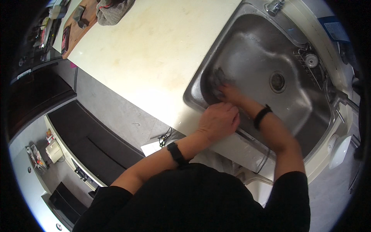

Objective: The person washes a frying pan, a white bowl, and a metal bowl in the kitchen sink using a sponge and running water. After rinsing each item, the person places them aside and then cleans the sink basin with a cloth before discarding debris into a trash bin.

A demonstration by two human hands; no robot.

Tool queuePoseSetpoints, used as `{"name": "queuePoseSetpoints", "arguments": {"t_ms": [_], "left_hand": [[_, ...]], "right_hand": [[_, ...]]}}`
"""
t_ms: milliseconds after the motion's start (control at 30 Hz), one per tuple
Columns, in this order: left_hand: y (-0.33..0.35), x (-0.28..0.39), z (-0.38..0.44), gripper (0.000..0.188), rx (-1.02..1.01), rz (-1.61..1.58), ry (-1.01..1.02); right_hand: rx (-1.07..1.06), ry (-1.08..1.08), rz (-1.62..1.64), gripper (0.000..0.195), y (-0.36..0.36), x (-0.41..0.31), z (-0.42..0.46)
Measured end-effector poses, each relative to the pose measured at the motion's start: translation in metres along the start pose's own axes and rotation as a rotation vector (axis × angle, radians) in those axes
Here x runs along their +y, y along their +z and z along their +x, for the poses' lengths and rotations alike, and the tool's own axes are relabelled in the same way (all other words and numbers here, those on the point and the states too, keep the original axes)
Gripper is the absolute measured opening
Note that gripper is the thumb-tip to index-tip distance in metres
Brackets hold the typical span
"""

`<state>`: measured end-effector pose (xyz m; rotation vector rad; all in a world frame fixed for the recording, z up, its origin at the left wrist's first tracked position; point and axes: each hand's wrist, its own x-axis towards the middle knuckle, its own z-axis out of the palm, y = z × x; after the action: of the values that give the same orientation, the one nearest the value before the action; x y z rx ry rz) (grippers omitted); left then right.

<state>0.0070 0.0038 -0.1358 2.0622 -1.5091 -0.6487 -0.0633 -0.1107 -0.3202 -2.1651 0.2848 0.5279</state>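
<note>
My right hand (232,92) reaches down inside the stainless steel sink (249,58), near its left wall. Its fingertips are blurred beside a dark patch on the steel, and whether they hold something cannot be told. At the sink's near left rim is my left hand (218,120), its fingers curled inward; what may be inside them is hidden. A dark band circles each wrist. The round drain (278,81) lies to the right of my right hand.
A wire rack (311,68) hangs at the sink's far right corner. The faucet (342,101) stands at the right rim. A grey towel (113,13) and a wooden board (78,32) lie on the pale countertop (139,52). A white dish (340,150) is right of the sink.
</note>
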Motion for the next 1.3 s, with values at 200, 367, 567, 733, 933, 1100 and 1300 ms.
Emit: {"name": "queuePoseSetpoints", "arguments": {"t_ms": [200,367,567,733,933,1100,1300], "left_hand": [[0.0,0.005,0.0,0.01,-0.01,-0.049,-0.025],[0.0,0.003,0.002,0.01,-0.055,-0.007,-0.045],[-0.001,0.007,0.007,0.011,-0.103,0.031,-0.066],[-0.002,0.009,0.008,0.012,-0.137,0.072,-0.093],[-0.003,0.009,0.01,0.012,-0.148,0.08,-0.106],[-0.004,0.014,0.013,0.012,-0.222,0.125,-0.145],[-0.004,0.013,0.012,0.012,-0.204,0.126,-0.162]], "right_hand": [[-0.467,0.34,-0.014,0.054,-0.006,0.099,-0.137],[-0.195,0.524,0.473,0.05,-0.039,0.051,-0.177],[-0.264,0.372,0.31,0.041,-0.02,0.044,-0.151],[0.142,0.345,-0.165,0.035,-0.011,0.112,-0.152],[0.741,0.215,-0.059,0.042,-0.076,0.063,-0.109],[0.532,-0.102,-0.317,0.026,-0.063,0.009,-0.003],[0.65,0.14,-0.364,0.032,-0.073,0.031,0.05]]}}
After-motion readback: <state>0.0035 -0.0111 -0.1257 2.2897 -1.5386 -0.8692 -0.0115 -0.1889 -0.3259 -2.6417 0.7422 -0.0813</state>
